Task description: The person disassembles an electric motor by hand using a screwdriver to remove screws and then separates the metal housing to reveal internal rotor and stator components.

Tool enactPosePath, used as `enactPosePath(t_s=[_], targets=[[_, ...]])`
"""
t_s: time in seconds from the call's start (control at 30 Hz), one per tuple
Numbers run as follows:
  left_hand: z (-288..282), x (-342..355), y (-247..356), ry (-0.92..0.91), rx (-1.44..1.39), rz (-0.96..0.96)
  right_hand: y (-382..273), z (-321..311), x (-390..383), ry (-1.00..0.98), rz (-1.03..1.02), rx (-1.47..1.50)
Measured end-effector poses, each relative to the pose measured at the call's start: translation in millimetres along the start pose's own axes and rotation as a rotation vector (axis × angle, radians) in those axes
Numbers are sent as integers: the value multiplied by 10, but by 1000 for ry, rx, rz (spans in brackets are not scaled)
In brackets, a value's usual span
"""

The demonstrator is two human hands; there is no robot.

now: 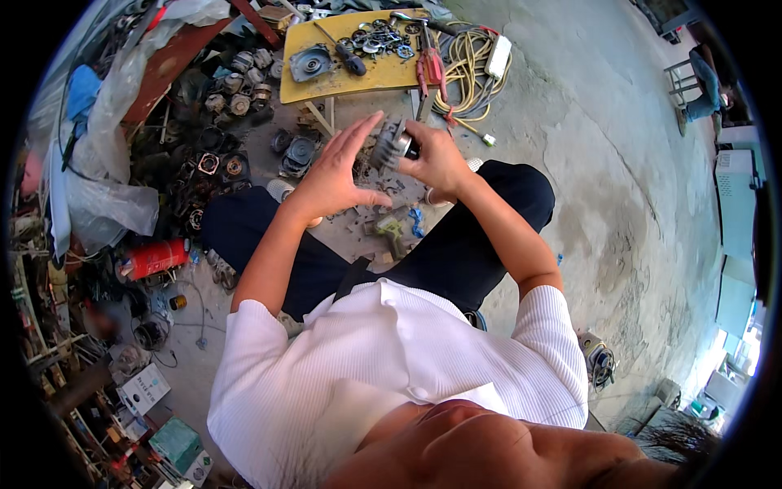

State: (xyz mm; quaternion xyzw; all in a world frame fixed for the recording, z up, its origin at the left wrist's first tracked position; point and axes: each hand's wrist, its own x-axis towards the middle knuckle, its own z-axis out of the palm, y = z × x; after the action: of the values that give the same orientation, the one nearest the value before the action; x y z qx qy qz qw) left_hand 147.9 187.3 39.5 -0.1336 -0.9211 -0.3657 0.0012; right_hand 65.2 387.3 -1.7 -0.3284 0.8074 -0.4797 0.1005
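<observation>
Above the floor between my knees, my right hand (438, 160) grips a grey, ribbed, round metal part (388, 147), smeared by motion, with a shiny and black end by the fingers. It resembles a motor piece. Close by on its left, my left hand (336, 173) is open, thumb and fingers spread, with a gap to the part. Beyond my hands stands a low yellow table (395, 75). On it lie a grey motor end cover (310, 63), a dark-handled screwdriver (352, 63), small rings and parts (379, 37), and red-handled pliers (432, 69) at its right edge.
A green power tool (392, 235) lies on the floor between my legs. Old motors (240, 90) heap up on the left, near a red cylinder (159, 258). Coiled yellow cable (466, 73) and a white power strip (498, 57) lie right of the table. Another person (702, 85) sits far right.
</observation>
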Motion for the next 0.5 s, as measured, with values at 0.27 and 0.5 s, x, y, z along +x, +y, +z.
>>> enactPosePath(t_s=[0.27, 0.5], targets=[[-150, -407, -4, -163, -798, -165, -608, 68, -251, -65, -292, -220], [-201, -699, 142, -75, -648, -82, -861, 177, -285, -184, -270, -236]])
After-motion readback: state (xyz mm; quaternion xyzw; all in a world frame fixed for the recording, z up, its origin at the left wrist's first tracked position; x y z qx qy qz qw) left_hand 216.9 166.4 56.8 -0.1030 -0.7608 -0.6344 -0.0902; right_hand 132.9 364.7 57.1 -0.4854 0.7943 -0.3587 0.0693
